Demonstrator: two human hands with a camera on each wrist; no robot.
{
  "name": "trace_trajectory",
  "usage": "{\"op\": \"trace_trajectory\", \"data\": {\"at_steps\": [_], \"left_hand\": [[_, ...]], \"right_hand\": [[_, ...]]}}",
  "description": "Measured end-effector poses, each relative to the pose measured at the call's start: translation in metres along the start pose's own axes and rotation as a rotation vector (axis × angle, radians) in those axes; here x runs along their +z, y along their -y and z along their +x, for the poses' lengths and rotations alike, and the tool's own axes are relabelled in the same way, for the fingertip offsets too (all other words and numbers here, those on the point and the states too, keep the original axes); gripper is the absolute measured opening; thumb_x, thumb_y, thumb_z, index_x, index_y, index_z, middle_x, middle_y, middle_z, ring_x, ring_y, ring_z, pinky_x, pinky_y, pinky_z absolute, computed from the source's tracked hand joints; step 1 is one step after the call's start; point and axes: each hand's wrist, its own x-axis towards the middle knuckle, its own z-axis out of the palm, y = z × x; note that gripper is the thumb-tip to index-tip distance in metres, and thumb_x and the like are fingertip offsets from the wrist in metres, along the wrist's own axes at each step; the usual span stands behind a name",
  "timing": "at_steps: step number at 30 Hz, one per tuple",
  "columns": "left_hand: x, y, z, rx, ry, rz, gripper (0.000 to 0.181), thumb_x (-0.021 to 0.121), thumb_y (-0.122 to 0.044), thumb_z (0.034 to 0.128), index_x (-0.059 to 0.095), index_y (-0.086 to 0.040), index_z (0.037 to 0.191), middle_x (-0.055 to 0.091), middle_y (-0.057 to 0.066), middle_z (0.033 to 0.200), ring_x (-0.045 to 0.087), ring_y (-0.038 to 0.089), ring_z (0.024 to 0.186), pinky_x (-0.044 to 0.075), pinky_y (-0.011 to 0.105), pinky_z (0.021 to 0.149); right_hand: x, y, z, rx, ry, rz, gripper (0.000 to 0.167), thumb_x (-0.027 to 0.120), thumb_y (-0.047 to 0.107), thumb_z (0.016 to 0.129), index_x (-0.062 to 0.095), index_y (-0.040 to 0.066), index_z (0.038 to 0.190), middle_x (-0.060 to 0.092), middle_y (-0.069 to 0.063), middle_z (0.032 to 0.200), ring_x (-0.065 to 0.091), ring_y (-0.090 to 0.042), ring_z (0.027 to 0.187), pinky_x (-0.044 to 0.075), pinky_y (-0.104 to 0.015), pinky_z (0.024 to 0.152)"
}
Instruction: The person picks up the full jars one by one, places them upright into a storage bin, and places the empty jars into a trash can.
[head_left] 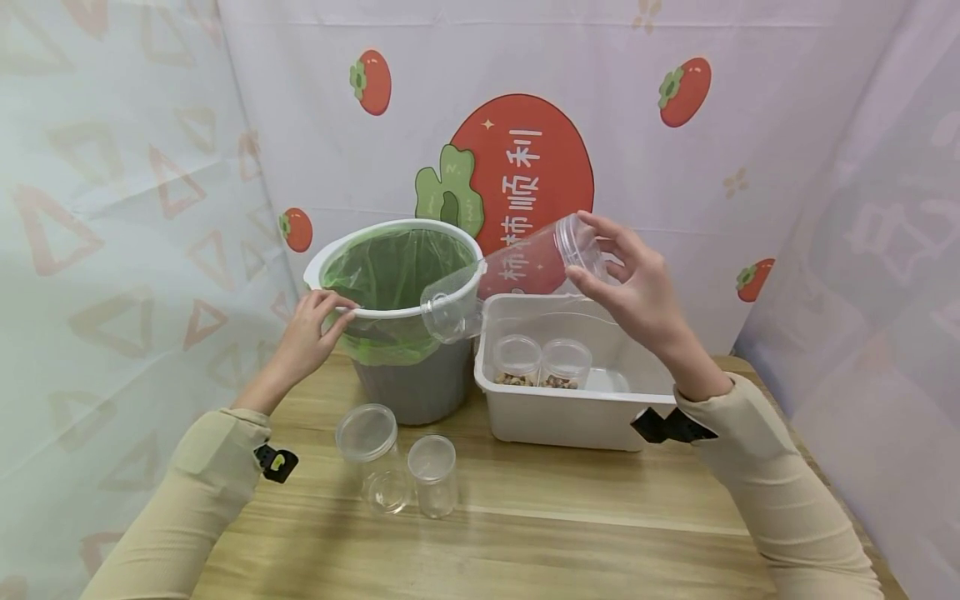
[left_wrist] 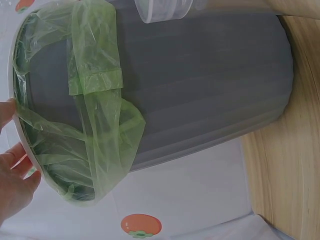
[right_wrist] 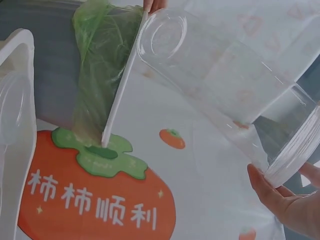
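Observation:
My right hand (head_left: 633, 283) grips a tall clear plastic jar (head_left: 517, 258) by its screw-lid end, fingers and thumb around it. The jar is tilted, its round base lower and at the right side of the bin's rim; whether they touch I cannot tell. In the right wrist view no contents show in the jar (right_wrist: 220, 75). My left hand (head_left: 309, 333) pinches the white rim of the grey trash bin (head_left: 412, 392) at its front left. A green bag (left_wrist: 100, 100) lines the bin and hangs over its outside.
Right of the bin stands a white plastic tub (head_left: 555, 412) holding small lidded jars (head_left: 517, 358) with nut-like pieces. On the wooden table (head_left: 540, 533), in front of the bin, stand a larger lidded clear jar (head_left: 367, 433) and a smaller one (head_left: 433, 462). Printed curtains (head_left: 315, 125) surround the table.

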Motion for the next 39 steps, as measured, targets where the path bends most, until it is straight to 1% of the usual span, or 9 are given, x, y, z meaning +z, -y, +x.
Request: {"op": "trace_trajectory", "data": {"at_steps": [4,8,13,16,21,26,28,34,39], "left_hand": [[0.0,-0.001,0.0,-0.002,0.001,-0.003,0.009,0.057,-0.003,0.0842,0.058,0.001,0.093,0.048,0.023,0.099,0.039,0.041,0.103,0.029,0.054,0.083],[0.0,-0.001,0.0,-0.004,0.001,-0.005,0.009,0.057,-0.003,0.0843,0.058,0.0,0.093,0.049,0.023,0.099,0.039,0.041,0.103,0.029,0.054,0.083],[0.0,0.001,-0.001,-0.004,-0.001,-0.004,0.009,0.057,-0.004,0.0845,0.058,0.0,0.093,0.049,0.022,0.1,0.039,0.041,0.103,0.029,0.054,0.083],[0.001,0.002,-0.001,0.004,0.0,-0.001,0.009,0.057,-0.004,0.0847,0.058,0.0,0.093,0.049,0.022,0.1,0.039,0.041,0.103,0.029,0.054,0.084],[0.001,0.002,-0.001,0.017,-0.002,-0.004,0.009,0.057,-0.004,0.0847,0.059,0.0,0.093,0.049,0.022,0.1,0.039,0.042,0.102,0.028,0.054,0.084],[0.001,0.001,-0.001,0.018,-0.002,-0.005,0.009,0.057,-0.003,0.0844,0.058,0.0,0.092,0.049,0.022,0.099,0.039,0.042,0.101,0.028,0.054,0.084],[0.001,0.001,-0.001,0.017,-0.001,-0.005,0.009,0.057,-0.003,0.0845,0.058,0.0,0.092,0.049,0.022,0.099,0.039,0.042,0.101,0.028,0.054,0.084],[0.0,0.001,-0.001,0.013,0.002,-0.005,0.009,0.057,-0.004,0.0848,0.058,0.0,0.093,0.049,0.022,0.1,0.039,0.042,0.102,0.028,0.055,0.084],[0.0,0.0,-0.001,0.009,-0.001,-0.009,0.01,0.056,-0.004,0.0855,0.058,0.002,0.093,0.049,0.023,0.1,0.039,0.042,0.102,0.028,0.055,0.085]], "right_hand": [[0.007,0.002,0.009,0.013,-0.037,0.026,0.052,0.067,0.009,0.077,0.049,0.011,0.126,0.052,-0.009,0.116,0.052,-0.018,0.1,0.045,-0.036,0.083],[0.014,0.005,0.018,0.023,-0.049,0.036,0.052,0.066,0.012,0.079,0.048,0.01,0.127,0.051,-0.009,0.117,0.051,-0.018,0.101,0.046,-0.034,0.082],[0.024,0.009,0.031,0.031,-0.067,0.041,0.052,0.065,0.007,0.079,0.047,0.004,0.127,0.049,-0.013,0.121,0.048,-0.022,0.105,0.042,-0.038,0.088],[0.031,0.005,0.039,0.037,-0.074,0.012,0.052,0.065,0.011,0.079,0.047,0.006,0.127,0.047,-0.011,0.125,0.045,-0.023,0.11,0.04,-0.038,0.09],[0.043,-0.004,0.05,0.027,-0.07,-0.008,0.054,0.068,0.022,0.077,0.048,0.012,0.127,0.048,-0.008,0.122,0.043,-0.017,0.109,0.04,-0.032,0.089],[0.054,-0.008,0.056,0.055,-0.055,-0.026,0.057,0.068,0.031,0.076,0.048,0.015,0.127,0.048,-0.008,0.115,0.044,-0.015,0.104,0.04,-0.027,0.086],[0.058,-0.01,0.058,0.071,-0.05,-0.035,0.058,0.068,0.032,0.076,0.048,0.016,0.127,0.048,-0.008,0.113,0.044,-0.015,0.103,0.041,-0.027,0.084],[0.071,-0.013,0.064,0.094,-0.032,-0.04,0.059,0.07,0.03,0.075,0.048,0.014,0.127,0.047,-0.01,0.117,0.043,-0.019,0.105,0.042,-0.033,0.083],[0.083,-0.018,0.069,0.093,-0.018,-0.075,0.059,0.07,0.031,0.074,0.049,0.011,0.126,0.048,-0.01,0.12,0.043,-0.02,0.108,0.042,-0.032,0.083]]}}
